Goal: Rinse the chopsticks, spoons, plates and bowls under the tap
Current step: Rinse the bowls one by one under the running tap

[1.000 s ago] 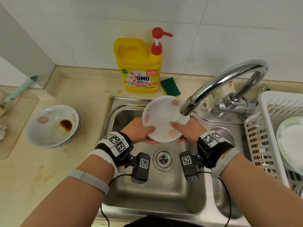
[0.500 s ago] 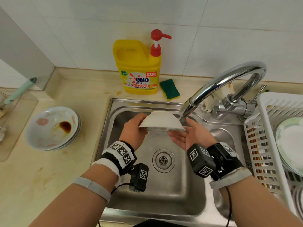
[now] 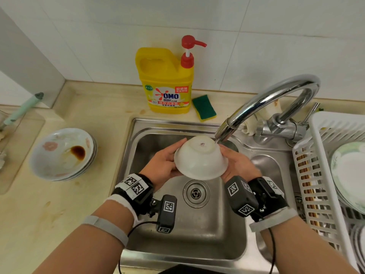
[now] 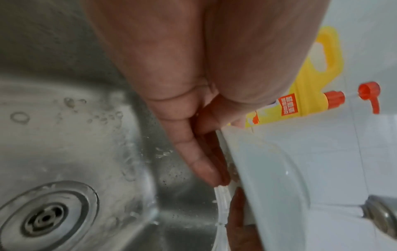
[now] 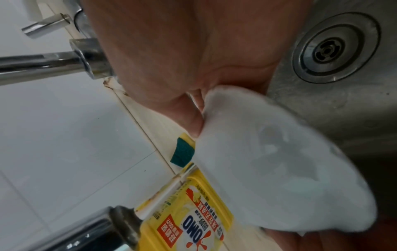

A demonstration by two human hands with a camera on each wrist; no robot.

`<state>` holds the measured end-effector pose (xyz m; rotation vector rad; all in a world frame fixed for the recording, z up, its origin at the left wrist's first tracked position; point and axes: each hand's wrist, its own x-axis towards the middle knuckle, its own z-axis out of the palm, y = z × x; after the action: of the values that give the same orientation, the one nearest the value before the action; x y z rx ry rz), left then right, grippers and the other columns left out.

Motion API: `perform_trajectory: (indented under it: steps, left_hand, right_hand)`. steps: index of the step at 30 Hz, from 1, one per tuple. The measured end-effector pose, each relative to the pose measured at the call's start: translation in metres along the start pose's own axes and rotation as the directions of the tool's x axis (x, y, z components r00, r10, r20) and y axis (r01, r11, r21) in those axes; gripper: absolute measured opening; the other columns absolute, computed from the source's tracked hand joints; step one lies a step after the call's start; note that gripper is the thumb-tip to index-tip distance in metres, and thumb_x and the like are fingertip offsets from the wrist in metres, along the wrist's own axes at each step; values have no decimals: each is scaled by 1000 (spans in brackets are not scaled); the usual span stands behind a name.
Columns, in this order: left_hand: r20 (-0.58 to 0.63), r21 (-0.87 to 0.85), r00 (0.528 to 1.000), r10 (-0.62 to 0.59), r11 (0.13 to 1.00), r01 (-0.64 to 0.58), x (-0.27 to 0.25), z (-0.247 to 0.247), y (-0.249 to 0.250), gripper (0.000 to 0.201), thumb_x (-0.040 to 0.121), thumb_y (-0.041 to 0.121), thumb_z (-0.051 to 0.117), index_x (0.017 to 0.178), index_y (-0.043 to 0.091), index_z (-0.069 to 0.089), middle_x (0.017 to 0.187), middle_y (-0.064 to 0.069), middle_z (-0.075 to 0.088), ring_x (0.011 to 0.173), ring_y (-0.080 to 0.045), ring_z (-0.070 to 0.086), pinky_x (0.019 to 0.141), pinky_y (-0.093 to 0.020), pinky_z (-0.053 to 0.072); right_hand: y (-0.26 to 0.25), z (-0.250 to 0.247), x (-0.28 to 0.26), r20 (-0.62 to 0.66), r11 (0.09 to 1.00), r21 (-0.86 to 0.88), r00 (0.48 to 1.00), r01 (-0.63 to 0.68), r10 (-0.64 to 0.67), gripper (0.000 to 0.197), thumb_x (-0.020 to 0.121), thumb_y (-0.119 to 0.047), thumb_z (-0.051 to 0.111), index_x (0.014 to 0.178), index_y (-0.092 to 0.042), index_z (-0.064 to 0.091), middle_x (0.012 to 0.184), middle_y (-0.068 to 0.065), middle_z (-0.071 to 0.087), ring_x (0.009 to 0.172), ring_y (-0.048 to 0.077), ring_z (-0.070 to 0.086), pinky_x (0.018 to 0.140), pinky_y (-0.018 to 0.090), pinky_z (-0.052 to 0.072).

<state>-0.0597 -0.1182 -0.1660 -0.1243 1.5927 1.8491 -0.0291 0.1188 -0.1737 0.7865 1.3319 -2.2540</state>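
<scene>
Head view: white bowl held upside down over the sink, foot ring uppermost, tilted slightly toward the camera. Left hand grasps the bowl's left rim and wall; right hand cups the right side, fingers curled round the rim. Both grips are closed on the bowl. Tap spout ends just above the bowl's far right shoulder, almost touching it. Flow itself is hard to make out; droplets show on the basin wall in the left wrist view.

Step in hand, as judged: rinsing the outside and base of this bowl. Next move likely calls for turning the bowl under the spout to wet the whole wall, then carrying it right to the white rack, where clean plates already sit.

Remaining: stacked dirty dishes with brown sauce wait on the bench to the left.

Clearance: spout crowds the bowl from above and right, so lower it before swinging. Open room lies below, toward the drain. Rack edge stands close to the right forearm.
</scene>
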Motion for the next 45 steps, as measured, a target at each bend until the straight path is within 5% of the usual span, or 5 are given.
perform_trajectory:
  steps: [6,22,35,42,45]
  left_hand:
    - [-1,-315,995,-97,945,92,2,6,8,62,91,-8,38,143,20,56,139,-6,63,123,-33,63,96,-50,56]
    - [-40,-147,999,-24,989,17,4,22,4,34,107,18,48,138,32,55,141,-9,59,127,-30,59,87,-46,60]
    - [-41,-20,999,-9,1000,8,2,17,7,34,107,18,49,136,34,54,128,-7,66,123,-31,60,94,-54,57]
    - [-40,-42,999,-2,999,0,2,15,7,34,107,20,50,136,35,56,130,-9,66,124,-32,60,96,-54,56]
    - [-20,-26,1000,13,1000,-14,3,17,9,34,107,18,50,135,35,55,133,-6,64,125,-31,60,97,-54,56]
  right_hand:
    - [-10,15,-14,-13,985,174,1000,1,1,29,104,-25,50,114,-3,66,111,16,75,94,29,76,77,45,64]
    - [0,15,10,-62,690,-710,964,139,-259,112,44,-76,90,139,-38,43,135,-5,58,119,17,61,100,46,55]
    - [8,15,18,-219,817,-572,946,76,-241,106,48,-101,59,135,-42,49,133,-4,61,118,22,62,104,51,50]
    - [-8,15,-8,-7,807,-551,966,211,-257,74,76,-35,87,140,-22,53,125,-3,70,113,14,68,104,45,53]
    - [-6,15,-5,-6,736,-649,966,194,-260,103,57,-58,93,143,-31,42,132,-4,62,117,14,64,102,46,54]
